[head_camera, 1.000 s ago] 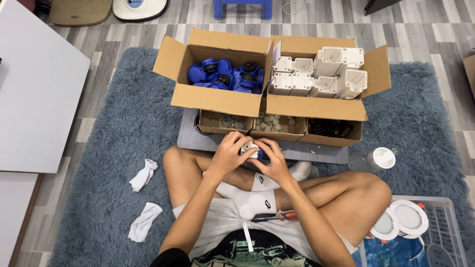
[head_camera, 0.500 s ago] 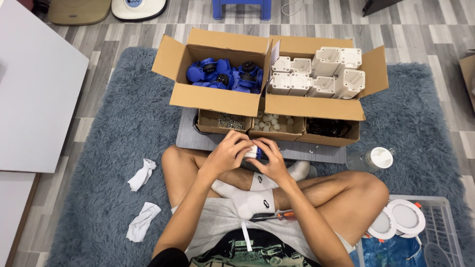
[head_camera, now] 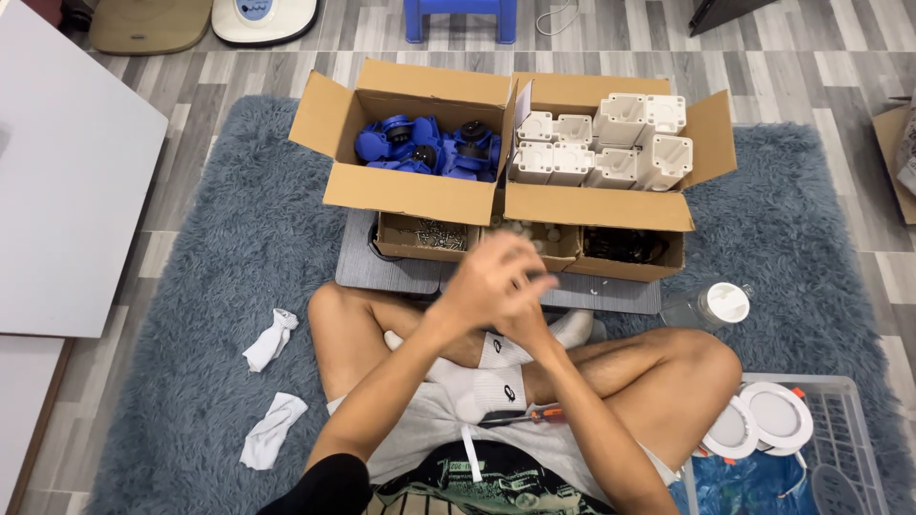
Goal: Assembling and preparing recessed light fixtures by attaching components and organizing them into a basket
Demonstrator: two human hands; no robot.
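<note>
I sit cross-legged on a blue-grey rug. My left hand [head_camera: 489, 275] lies over my right hand [head_camera: 530, 322] above my shins, both blurred by motion. Whatever sits between them is hidden. Just beyond the hands stand three low cardboard trays: one of screws [head_camera: 425, 235], a middle one [head_camera: 553, 238], and one of dark parts [head_camera: 625, 246]. Behind them are an open carton of blue plastic parts [head_camera: 425, 148] and an open carton of white plastic housings [head_camera: 611, 143]. A screwdriver [head_camera: 523, 416] with an orange handle rests on my lap.
A grey board [head_camera: 377, 272] lies under the trays. A clear bottle [head_camera: 711, 305] lies to the right. A plastic basket [head_camera: 844, 420] with round white lamps [head_camera: 775, 415] is at the lower right. Two white cloths [head_camera: 270, 339] [head_camera: 272, 429] lie left, beside a white table [head_camera: 67, 210].
Both hands held a small white and blue part low over my legs; they have since risen together toward the trays, the left covering the right, and the part is out of sight.
</note>
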